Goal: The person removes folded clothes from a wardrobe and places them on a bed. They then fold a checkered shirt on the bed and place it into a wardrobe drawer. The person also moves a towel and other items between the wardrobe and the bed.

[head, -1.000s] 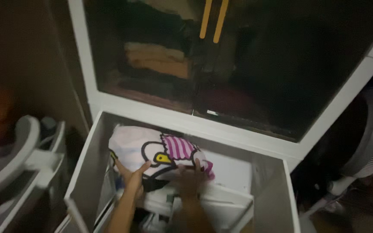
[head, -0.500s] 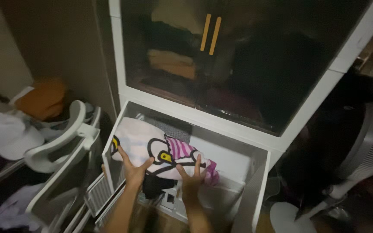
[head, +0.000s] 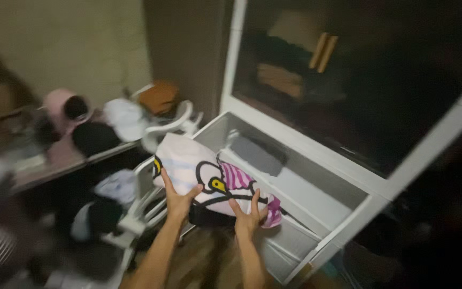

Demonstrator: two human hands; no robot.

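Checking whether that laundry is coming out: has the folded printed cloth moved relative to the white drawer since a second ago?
Yes. The folded printed cloth, held by both hands, now sits over the white drawer's left front edge.

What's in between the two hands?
In the head view, the left hand and right hand grip a folded white cloth with a pink-striped cartoon print; its dark lower edge fills the stretch between them.
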